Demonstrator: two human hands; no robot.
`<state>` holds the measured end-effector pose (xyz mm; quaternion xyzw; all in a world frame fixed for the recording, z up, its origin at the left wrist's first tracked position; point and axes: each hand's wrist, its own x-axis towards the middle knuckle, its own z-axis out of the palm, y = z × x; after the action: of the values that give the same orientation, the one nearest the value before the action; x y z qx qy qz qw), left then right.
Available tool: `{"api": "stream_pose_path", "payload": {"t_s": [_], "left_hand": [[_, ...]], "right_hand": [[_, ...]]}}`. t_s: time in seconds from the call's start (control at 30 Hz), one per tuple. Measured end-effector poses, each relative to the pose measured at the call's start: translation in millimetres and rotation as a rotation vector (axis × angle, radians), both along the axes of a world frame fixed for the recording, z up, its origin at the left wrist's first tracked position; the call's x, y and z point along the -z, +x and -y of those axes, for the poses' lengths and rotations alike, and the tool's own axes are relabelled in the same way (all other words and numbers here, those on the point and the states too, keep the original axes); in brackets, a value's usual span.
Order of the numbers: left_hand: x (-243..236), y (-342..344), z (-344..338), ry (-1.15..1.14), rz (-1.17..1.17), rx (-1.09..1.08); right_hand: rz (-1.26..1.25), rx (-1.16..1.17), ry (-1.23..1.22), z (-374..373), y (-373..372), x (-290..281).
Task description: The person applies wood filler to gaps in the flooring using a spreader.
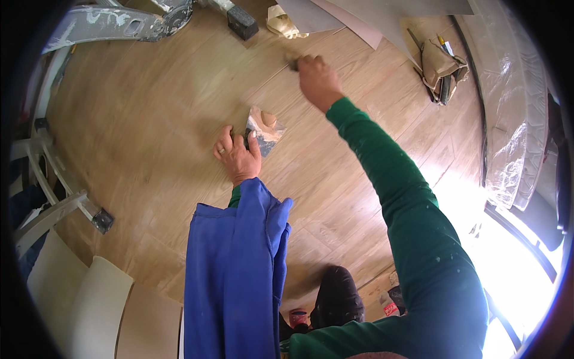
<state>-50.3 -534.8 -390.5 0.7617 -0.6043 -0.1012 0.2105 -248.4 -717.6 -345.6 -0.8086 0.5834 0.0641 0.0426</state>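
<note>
My left hand (238, 158) is closed on a wide putty knife, near the middle of the view. A lump of beige filler (269, 119) and smears of it lie on the flat grey blade (272, 143). Farther off and to the right, my right hand (320, 82) reaches out over the wood-look floor (197, 102). Its fingers are curled round a small dark thing (293, 62), too blurred to name. Blue cloth (233, 269) drapes over my left forearm, and a green sleeve (394, 179) covers my right arm.
Spattered ladder parts (113, 25) stand at the far left, with a dark-footed leg (242, 23) nearby. Crumpled paper (282, 24) lies ahead. A paper tool bag (442, 63) and a plastic-wrapped mattress (505, 137) are at the right. A red-labelled bottle (390, 307) sits near me.
</note>
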Motion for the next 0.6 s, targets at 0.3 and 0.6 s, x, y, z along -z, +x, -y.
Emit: {"api": "stream_pose_path", "payload": {"t_s": [0.3,0.6], "left_hand": [[-1,2,-2,0.029,-0.006,-0.009],[3,7,-6,-0.011,0.034,-0.009]], "right_hand": [[0.115,-0.11,-0.13,86,-83,-10],[0.091,-0.173,-0.012,44,-77,-5]]}}
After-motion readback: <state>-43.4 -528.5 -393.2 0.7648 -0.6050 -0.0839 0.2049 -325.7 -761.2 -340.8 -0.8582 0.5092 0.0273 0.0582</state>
